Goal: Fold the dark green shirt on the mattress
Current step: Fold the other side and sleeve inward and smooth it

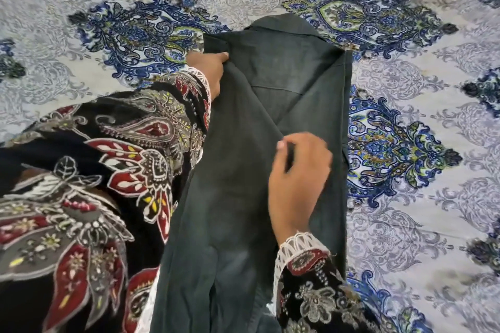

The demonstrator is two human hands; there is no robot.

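A home bedroom — the patterned bedsheet (405,224) covering a mattress shows it.

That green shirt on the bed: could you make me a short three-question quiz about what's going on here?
1. True or false: the shirt lies crumpled in a ball.
2. Which hand grips the cloth nearer the collar? A) left hand B) right hand
3. Fill in: the shirt rests on a patterned ____.

Key: 1. False, it lies spread out long, both sides folded in. 2. A. 3. Bedsheet.
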